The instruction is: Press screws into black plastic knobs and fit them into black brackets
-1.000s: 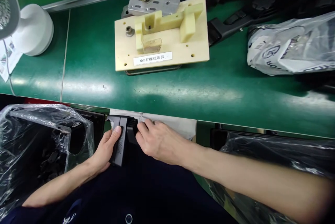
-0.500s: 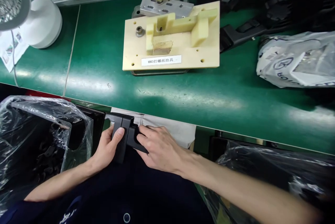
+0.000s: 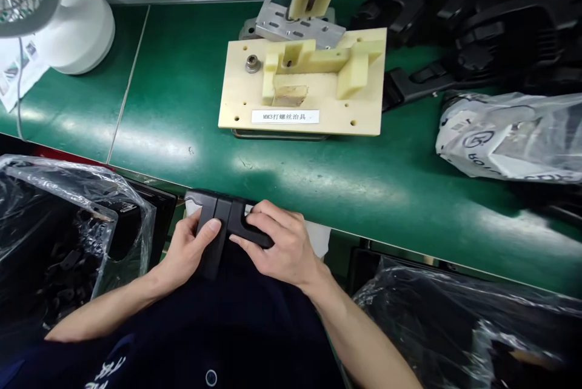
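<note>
Just below the bench's front edge, my left hand (image 3: 186,251) is closed on a long black plastic part (image 3: 213,249), thumb across its face. My right hand (image 3: 284,242) grips a curved, hook-shaped black plastic piece (image 3: 248,230), fingers wrapped around its arm. The two parts meet side by side, with a narrow seam line between them; whether they are locked together I cannot tell. Beyond my hands, on the bench, stands a cream-coloured screw fixture (image 3: 291,128) with raised yellow blocks and a printed label. Its nest holds nothing.
Plastic-lined bins stand on both sides below the bench: a left bin (image 3: 109,214) with small black parts and a right bin (image 3: 427,298). Black plastic assemblies (image 3: 495,43) and a white plastic bag (image 3: 509,140) lie at right. A white fan (image 3: 86,28) stands at left.
The hook-shaped piece in my right hand has moved up and turned, now lying flush against the long part. My right wrist has rotated. The whole view has shifted slightly.
</note>
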Tool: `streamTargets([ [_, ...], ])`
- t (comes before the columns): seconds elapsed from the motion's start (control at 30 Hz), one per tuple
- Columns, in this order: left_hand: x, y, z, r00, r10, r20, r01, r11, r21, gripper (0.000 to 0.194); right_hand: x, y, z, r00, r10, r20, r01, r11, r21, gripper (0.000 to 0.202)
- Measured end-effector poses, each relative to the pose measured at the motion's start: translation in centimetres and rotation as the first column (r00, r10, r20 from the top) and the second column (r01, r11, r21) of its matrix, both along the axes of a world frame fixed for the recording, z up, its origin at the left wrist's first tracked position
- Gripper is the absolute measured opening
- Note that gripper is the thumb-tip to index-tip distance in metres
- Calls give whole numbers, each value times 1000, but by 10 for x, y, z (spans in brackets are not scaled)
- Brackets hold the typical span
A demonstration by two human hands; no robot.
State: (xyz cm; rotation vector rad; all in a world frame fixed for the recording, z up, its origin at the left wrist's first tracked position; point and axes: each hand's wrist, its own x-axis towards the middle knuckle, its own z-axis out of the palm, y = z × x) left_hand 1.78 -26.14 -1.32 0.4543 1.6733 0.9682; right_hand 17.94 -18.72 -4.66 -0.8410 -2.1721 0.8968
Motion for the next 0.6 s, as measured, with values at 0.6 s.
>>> streamTargets([
  [0.6, 2, 25, 5, 978, -153, -143, 173, 975, 141, 36, 5, 7, -6, 967, -228, -110, 214, 969, -125, 65],
])
